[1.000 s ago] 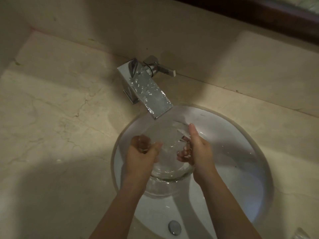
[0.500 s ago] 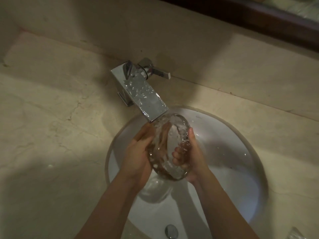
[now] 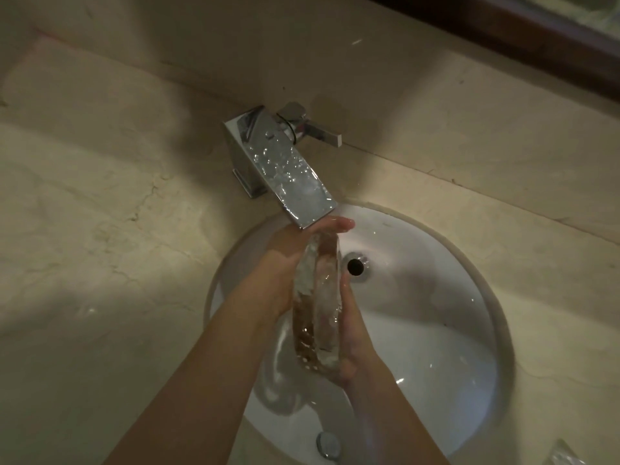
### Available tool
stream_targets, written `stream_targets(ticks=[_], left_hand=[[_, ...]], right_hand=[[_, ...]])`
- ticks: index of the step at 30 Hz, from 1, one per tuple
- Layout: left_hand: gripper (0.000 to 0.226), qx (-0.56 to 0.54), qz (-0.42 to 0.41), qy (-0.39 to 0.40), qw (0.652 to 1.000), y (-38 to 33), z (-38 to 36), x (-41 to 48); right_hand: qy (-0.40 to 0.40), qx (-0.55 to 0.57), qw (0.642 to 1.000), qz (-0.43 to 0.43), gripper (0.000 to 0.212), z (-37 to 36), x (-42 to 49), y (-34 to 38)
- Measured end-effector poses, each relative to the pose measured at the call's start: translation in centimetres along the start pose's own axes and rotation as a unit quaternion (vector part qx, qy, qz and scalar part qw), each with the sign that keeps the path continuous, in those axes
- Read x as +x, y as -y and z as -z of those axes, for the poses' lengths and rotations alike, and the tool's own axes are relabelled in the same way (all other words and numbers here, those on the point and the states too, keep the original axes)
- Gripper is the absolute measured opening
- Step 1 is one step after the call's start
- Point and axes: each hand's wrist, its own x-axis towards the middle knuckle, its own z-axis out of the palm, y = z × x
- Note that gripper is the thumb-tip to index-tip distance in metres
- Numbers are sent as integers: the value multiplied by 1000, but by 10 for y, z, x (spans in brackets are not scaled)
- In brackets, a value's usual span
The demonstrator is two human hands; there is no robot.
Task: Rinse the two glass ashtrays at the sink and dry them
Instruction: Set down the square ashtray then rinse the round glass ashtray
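Note:
A clear glass ashtray stands on edge over the white sink, just below the faucet, and water runs over it. My left hand holds its left face, with fingertips reaching over the top rim. My right hand grips its right side, thumb at the lower rim. A second glass ashtray lies in the basin under my hands, partly hidden by them.
Water flows down the open chrome spout, whose lever points right. The overflow hole and the drain plug are in the basin. Beige marble counter surrounds it. A glass object shows at the bottom right corner.
The ashtray went from lying flat in the water to standing on edge between my hands. My left fingers slid up to its top rim.

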Motion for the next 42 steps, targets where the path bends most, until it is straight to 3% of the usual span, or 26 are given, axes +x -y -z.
stream_targets(ticks=[4,7,10,13,21,25,28,32,37,42], left_hand=[[24,-17,-23,0,1000,6,6,-23],[14,66,-80,-12,994,19,13,-39],[40,145,-138,8,980,29,15,-57],[51,177,-167,10,970,31,18,-63],[73,226,-152,-130,953,49,13,-72],[71,352,-108,-208,906,44,16,-68],[57,385,-75,-253,885,37,19,-66],[44,328,-46,-210,920,32,29,-52],[27,238,3,-113,965,15,30,-34],[28,262,13,-51,964,13,49,-30]], right_hand=[[-6,4,1000,-15,85,-4,0,-7],[20,22,999,-21,86,-10,0,-12],[23,56,998,-7,73,-11,2,-13],[9,52,999,5,75,-8,3,-10],[-62,31,997,41,77,-11,4,-5],[-138,19,988,73,63,-11,8,-3],[-142,37,983,111,59,-12,7,6],[-146,-44,974,168,53,-6,-2,20],[-136,-207,929,274,39,-1,-13,44],[-102,-305,888,328,40,-7,-13,65]])
